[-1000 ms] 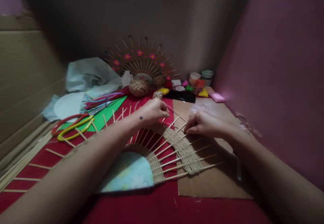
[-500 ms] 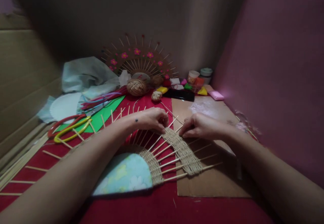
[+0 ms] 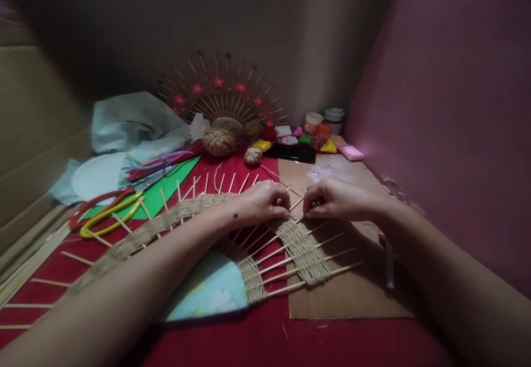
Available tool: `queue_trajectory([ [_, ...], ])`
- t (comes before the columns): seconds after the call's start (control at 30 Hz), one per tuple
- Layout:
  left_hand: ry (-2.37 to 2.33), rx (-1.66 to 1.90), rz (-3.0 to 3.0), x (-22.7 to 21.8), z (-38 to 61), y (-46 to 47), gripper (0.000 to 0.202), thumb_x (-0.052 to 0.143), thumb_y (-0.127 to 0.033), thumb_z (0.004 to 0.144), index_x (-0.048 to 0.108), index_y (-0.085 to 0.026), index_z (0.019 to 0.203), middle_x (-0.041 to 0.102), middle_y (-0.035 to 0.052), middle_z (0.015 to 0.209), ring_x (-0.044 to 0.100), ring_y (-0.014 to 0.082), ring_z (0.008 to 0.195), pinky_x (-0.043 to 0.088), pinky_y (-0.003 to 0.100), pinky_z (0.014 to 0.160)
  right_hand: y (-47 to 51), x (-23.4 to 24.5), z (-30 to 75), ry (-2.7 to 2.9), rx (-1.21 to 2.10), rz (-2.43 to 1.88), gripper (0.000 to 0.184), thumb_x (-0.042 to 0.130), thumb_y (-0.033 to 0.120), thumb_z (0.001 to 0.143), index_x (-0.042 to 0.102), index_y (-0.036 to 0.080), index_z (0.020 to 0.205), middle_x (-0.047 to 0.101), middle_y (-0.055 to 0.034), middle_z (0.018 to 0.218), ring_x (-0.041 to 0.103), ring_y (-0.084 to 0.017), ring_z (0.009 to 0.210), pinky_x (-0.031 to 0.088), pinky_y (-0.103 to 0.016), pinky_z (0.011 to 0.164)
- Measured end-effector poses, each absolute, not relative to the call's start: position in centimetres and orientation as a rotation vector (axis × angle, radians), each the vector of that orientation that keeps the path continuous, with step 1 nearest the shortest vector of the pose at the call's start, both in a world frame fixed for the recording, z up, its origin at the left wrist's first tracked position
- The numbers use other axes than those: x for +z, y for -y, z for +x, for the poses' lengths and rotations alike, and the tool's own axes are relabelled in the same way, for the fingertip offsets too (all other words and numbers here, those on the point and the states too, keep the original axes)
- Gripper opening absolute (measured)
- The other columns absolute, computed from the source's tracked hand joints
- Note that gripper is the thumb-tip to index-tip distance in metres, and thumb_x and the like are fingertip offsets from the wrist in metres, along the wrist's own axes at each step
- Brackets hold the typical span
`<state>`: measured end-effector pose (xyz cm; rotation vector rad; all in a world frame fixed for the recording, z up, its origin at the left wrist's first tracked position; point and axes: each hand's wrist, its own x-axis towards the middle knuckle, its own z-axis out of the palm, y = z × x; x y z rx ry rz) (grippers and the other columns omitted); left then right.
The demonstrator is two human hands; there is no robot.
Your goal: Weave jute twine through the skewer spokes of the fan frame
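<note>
Mid-weave: left hand (image 3: 265,203) pinching half-round tan woven skewer fan (image 3: 301,248), right hand (image 3: 334,200) pinching thin tan cord (image 3: 286,182); tension likely needed next.

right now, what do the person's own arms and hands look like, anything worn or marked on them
The left forearm and right forearm are bare, with no sleeves in view. The left hand and right hand wear no gloves, and no rings, watch or bracelets show in the dim light. One small dark round dot marks the back of the left wrist.
</note>
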<state>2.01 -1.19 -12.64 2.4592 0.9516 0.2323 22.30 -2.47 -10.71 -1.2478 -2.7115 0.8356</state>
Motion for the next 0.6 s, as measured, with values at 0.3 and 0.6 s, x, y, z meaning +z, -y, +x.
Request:
queue_trajectory([
  [0.3, -0.853, 0.376, 2.493, -13.5, 2.2, 1.4, 0.009, 0.061, -0.020, 0.076, 0.070, -0.020, 0.077, 0.056, 0.0004, 0.077, 0.051, 0.0107, 0.073, 0.038, 0.022, 0.066, 2.4, -10.4, 22.8, 2.777, 0.891, -1.188, 0.022, 0.053, 0.019, 0.077, 0.071, 0.021, 0.088, 0.067, -0.0027, 0.080, 0.057, -0.011, 0.067, 0.041, -0.022, 0.062],
  [0.6, -0.837, 0.349, 2.534, -13.6, 2.2, 1.1, 0.010, 0.060, -0.022, 0.078, 0.069, -0.019, 0.076, 0.056, 0.0011, 0.078, 0.052, 0.0111, 0.074, 0.039, 0.022, 0.068, 3.2, -8.8, 23.5, 2.904, 0.727, -1.344, 0.019, 0.056, 0.019, 0.074, 0.072, 0.021, 0.083, 0.067, -0.0033, 0.080, 0.056, -0.013, 0.068, 0.039, -0.023, 0.062],
])
